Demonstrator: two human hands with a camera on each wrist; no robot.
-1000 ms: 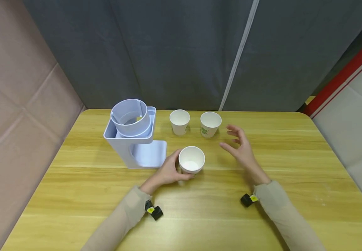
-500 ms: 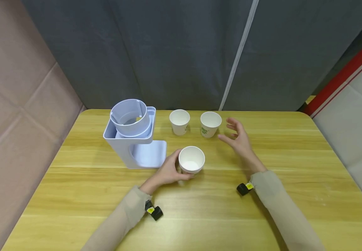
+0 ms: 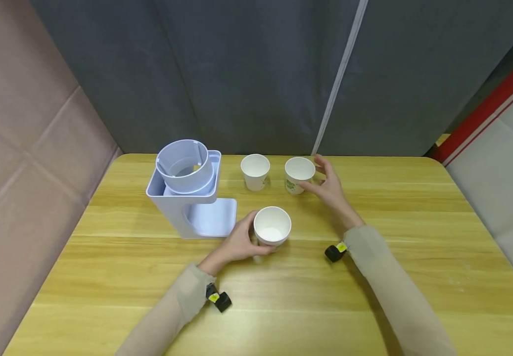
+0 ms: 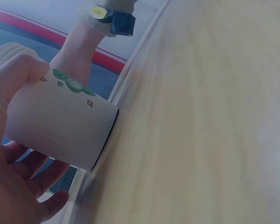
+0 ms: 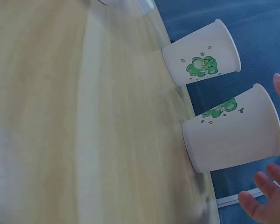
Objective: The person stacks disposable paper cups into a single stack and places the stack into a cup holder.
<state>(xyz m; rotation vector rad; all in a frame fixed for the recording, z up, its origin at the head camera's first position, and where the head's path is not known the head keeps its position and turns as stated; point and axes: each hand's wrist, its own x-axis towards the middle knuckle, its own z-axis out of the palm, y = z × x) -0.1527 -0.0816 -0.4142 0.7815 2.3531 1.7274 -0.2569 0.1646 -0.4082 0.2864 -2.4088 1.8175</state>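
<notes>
In the head view my left hand (image 3: pixel 240 243) grips white paper cups (image 3: pixel 272 225) that stand upright at the middle of the table. Several stacked rims show in the left wrist view, above the green print on the outer cup (image 4: pixel 60 123). My right hand (image 3: pixel 331 190) is at the right side of another paper cup (image 3: pixel 299 169), thumb in front and fingers behind. From the right wrist, a gap shows between its spread fingers (image 5: pixel 266 184) and that cup (image 5: pixel 233 133). A third paper cup (image 3: pixel 255 171) stands upright to its left.
A pale blue plastic stand (image 3: pixel 171 212) with a round open holder (image 3: pixel 182 168) on top and a flat base (image 3: pixel 213 217) is at the left of the wooden table (image 3: pixel 283 306). A grey curtain (image 3: pixel 238 74) hangs behind the table's back edge.
My right hand has moved left and away from me, coming round the right back cup. The left hand and the cups it holds have stayed in place.
</notes>
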